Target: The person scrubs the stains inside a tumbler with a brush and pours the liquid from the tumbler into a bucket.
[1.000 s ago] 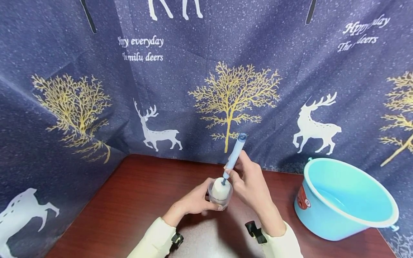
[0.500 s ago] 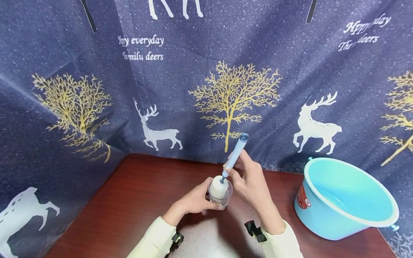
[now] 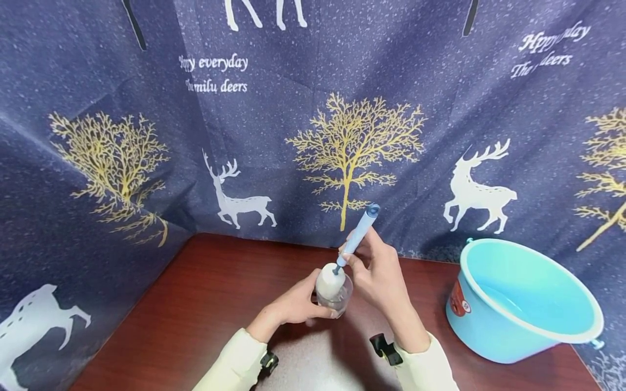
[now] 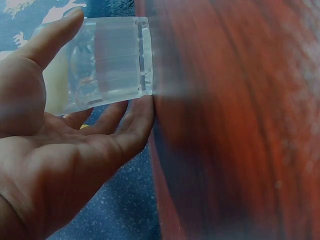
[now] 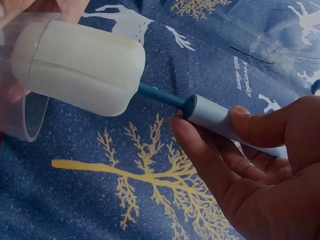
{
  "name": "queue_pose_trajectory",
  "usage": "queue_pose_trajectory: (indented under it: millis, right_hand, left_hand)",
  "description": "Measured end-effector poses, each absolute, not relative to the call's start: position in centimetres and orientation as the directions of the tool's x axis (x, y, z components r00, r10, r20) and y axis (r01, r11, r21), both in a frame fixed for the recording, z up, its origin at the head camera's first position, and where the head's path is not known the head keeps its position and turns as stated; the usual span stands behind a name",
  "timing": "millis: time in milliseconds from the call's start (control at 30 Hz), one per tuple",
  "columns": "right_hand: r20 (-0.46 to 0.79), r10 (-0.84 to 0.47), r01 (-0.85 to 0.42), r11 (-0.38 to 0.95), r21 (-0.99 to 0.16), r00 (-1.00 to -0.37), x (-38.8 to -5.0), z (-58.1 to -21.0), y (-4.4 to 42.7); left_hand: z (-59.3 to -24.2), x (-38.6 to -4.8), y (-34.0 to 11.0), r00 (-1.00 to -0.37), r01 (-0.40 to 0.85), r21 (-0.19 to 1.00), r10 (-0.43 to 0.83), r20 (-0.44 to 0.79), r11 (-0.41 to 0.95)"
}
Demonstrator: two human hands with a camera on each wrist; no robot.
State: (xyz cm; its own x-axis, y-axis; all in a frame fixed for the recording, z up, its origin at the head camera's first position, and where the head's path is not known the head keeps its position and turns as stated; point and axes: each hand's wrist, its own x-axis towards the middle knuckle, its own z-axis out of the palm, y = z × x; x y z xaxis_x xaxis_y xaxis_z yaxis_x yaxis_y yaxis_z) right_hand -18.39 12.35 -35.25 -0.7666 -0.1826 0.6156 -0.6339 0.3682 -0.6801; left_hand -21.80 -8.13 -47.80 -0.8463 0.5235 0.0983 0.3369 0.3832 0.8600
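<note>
My left hand (image 3: 300, 301) grips a clear cup (image 4: 117, 57) around its side, its base close to or on the table. In my right hand (image 3: 379, 277) is the light blue handle of a sponge cup brush (image 5: 212, 116), pinched between thumb and fingers. The brush's white sponge head (image 5: 85, 67) sits partly inside the cup, its upper part standing out above the rim. From there a dark blue neck leads up to the handle, which tilts up to the right in the head view.
A light blue bucket (image 3: 533, 339) with a white rim stands at the right of the reddish-brown wooden table (image 3: 195, 304). Behind the table hangs a dark blue cloth (image 3: 274, 130) with deer and trees.
The sponge head has shifted up and slightly left in the cup, so more of it shows above the rim. The handle leans a little further right. The left hand and cup look nearly still.
</note>
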Motion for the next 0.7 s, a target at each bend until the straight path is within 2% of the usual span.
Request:
queue_pose_trajectory:
  millis: [333,700]
  right_hand:
    - [0.639,-0.170,-0.647,0.385,-0.658,-0.750,-18.52,-35.42,12.36]
    - [0.652,-0.168,-0.657,0.387,-0.647,-0.740,-18.53,-35.41,12.26]
  left_hand:
    - [-48.24,-21.99,-8.23,-0.864,0.347,0.820,0.495,0.091,0.456]
    - [-47.93,-21.86,-8.24,-0.863,0.332,0.843,0.496,0.091,0.422]
